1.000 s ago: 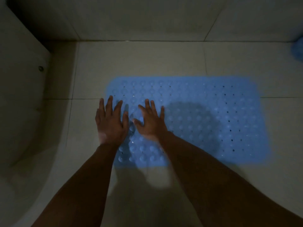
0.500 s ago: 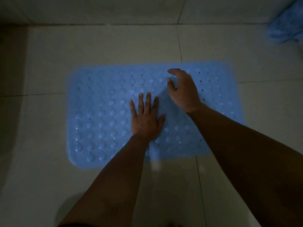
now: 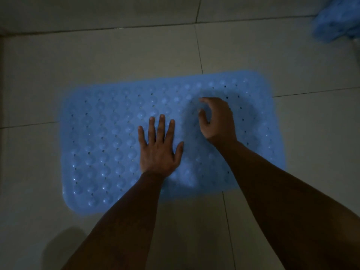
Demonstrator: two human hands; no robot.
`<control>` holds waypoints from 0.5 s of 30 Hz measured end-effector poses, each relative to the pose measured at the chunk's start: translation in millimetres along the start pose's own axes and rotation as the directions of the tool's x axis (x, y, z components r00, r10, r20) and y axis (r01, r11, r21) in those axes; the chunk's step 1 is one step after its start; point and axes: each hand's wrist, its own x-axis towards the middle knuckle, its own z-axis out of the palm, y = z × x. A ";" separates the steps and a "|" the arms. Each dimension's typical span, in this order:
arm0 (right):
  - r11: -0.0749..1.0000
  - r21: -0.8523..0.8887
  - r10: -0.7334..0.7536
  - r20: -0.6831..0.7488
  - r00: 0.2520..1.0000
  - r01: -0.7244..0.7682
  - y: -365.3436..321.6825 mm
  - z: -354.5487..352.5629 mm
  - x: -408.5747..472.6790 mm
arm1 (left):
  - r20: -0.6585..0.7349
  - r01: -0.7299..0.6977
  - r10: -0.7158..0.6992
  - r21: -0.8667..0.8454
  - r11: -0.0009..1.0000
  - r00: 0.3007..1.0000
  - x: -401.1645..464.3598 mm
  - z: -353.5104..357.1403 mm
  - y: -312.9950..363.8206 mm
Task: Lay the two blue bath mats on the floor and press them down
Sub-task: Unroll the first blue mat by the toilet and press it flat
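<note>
Blue bath mat (image 3: 101, 137) lies flat under left hand (image 3: 158, 151).

The mat (image 3: 109, 145) was light blue, patterned with rows of round bumps and small dark holes. The floor (image 3: 116, 59) was pale grey tile with thin dark lines.

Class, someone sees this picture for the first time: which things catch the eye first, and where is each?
The pale blue rubber bath mat with round bumps and small holes glows mid-frame on the dim grey tiled floor. The left hand lies flat on the mat's middle, while the right hand is beside it with curled fingers. A crumpled blue thing sits top right.
</note>
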 end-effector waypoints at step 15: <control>0.925 -0.337 -0.078 0.288 0.954 0.177 -34.5 23.4 -51.0 | -0.209 0.092 -0.211 -0.467 0.879 0.955 3.4 -36.5 4.3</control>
